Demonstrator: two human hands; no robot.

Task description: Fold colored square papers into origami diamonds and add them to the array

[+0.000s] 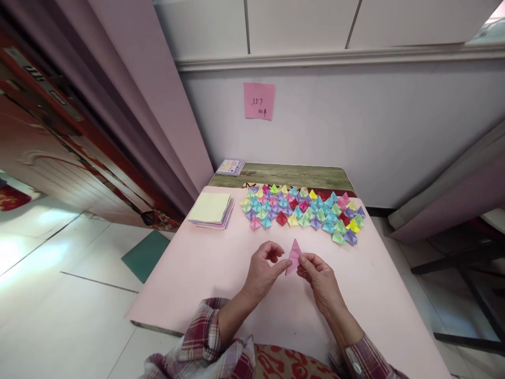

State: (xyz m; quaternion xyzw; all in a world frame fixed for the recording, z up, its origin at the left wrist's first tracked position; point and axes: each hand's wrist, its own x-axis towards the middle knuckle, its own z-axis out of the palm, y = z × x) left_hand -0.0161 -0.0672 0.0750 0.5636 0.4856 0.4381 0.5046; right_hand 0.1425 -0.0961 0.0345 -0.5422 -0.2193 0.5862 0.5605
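Observation:
A pink folded piece of paper [294,255], narrow and pointed at the top, is held upright just above the near middle of the table. My right hand [321,279] pinches its right edge between thumb and fingers. From the other side, the thumb of my left hand [263,271] touches the paper's lower left edge. The left fingers are curled loosely, with a gap between them and the thumb. Beyond both hands stand many small folded paper boats [303,208] in mixed colours, set close together in rows.
A stack of coloured square paper [211,208], pale yellow on top, lies at the left of the pink-covered table [185,273]. Behind it is a small printed packet [231,167]. A pink note [259,101] is stuck to the wall. One green sheet [147,256] is on the floor.

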